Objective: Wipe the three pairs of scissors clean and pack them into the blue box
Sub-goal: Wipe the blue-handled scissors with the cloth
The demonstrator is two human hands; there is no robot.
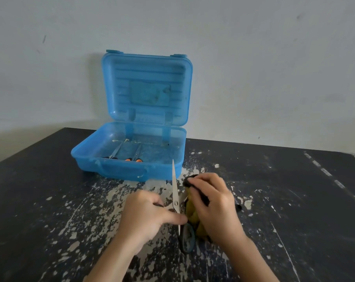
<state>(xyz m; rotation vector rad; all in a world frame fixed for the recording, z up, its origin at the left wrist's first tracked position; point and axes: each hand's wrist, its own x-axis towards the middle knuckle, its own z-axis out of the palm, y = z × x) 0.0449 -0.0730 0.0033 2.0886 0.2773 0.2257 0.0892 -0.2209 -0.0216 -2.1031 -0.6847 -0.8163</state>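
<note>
The blue box [103, 151] stands open on the table, its lid upright against the wall. Two pairs of scissors lie inside it: one with dark handles [114, 152] and one with orange handles [136, 155]. In front of the box, my left hand [146, 216] holds a third pair of scissors [175, 190] by its handle end, one blade pointing up toward the box. A dark blue handle loop [187, 238] shows below my hands. My right hand [212, 204] grips a yellow and black cloth [192, 214] pressed against the other blade.
The black table [50, 200] has a worn, flaking top with pale patches around my hands. A white wall [274, 78] rises right behind the box. The table's left edge runs diagonally at the far left.
</note>
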